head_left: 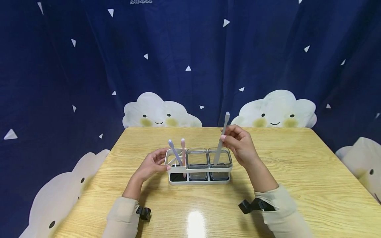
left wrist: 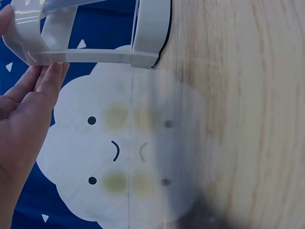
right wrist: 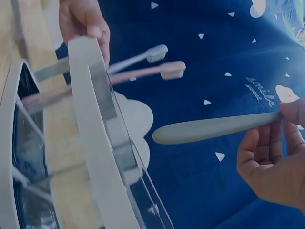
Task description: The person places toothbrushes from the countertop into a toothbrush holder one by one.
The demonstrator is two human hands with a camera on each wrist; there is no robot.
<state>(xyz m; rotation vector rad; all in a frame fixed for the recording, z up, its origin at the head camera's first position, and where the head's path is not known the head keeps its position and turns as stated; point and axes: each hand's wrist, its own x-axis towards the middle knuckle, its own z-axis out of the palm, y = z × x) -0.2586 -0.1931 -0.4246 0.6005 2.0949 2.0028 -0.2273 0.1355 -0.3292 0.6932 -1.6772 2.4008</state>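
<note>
A white toothbrush holder [head_left: 199, 170] stands on the table, with two clear cups in its middle and right places. My left hand [head_left: 153, 163] grips its left end, thumb at the front and fingers behind. Between my right thumb and fingers I pinch a grey toothbrush [head_left: 225, 124], bristles up. My right hand [head_left: 241, 147] is over the holder's right side; in the right wrist view the handle's lower end is apart from the clear rim. A blue toothbrush [head_left: 175, 150] and a pink toothbrush [head_left: 183, 148] lean in the left compartment.
The light wooden table [head_left: 297, 172] extends on both sides of the holder. Behind it hangs a dark blue curtain [head_left: 166, 39] with white triangles and cloud faces. A black wrist camera [head_left: 144, 213] sits at the left cuff, another wrist camera [head_left: 253, 205] at the right.
</note>
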